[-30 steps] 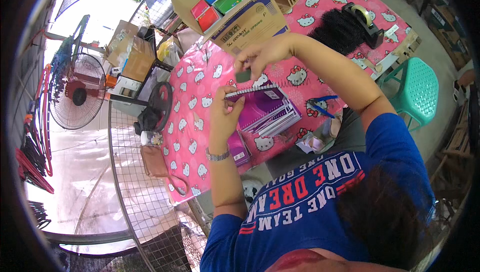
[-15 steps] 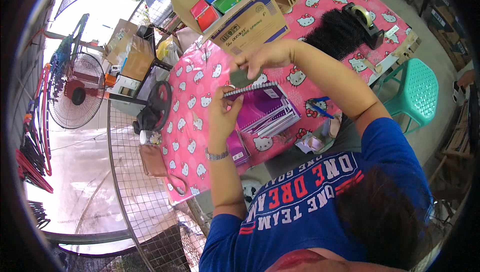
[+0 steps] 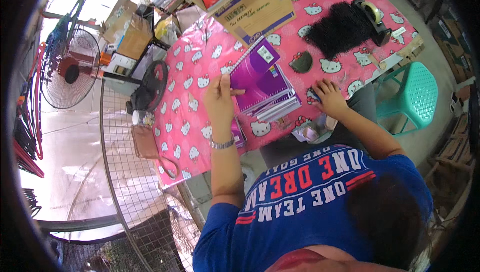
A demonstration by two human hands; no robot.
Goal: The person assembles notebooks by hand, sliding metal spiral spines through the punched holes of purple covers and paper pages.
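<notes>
My left hand (image 3: 220, 93) pinches the spiral-bound left edge of a purple notebook (image 3: 252, 79), which lies tilted on a stack of similar notebooks (image 3: 272, 109). My right hand (image 3: 330, 101) rests on the table to the right of the stack, fingers spread over blue-handled pliers (image 3: 313, 95) that are mostly hidden beneath it. Beyond that hand a dark green, half-round flat piece (image 3: 301, 62) lies on the tablecloth. Another purple notebook (image 3: 239, 133) is partly covered by my left forearm.
A cardboard box (image 3: 255, 9) with colourful packs stands at the far side of the pink tablecloth (image 3: 187, 117). Black spiral coils (image 3: 337, 29) lie beside a tape dispenser (image 3: 372, 22). A brown pouch (image 3: 144, 142) sits at the left edge; a green stool (image 3: 412, 94) stands right.
My right hand has put down the dark green piece and moved nearer, onto the pliers. The top notebook has shifted, its far corner now reaching toward the box. My left hand stays at its spiral edge.
</notes>
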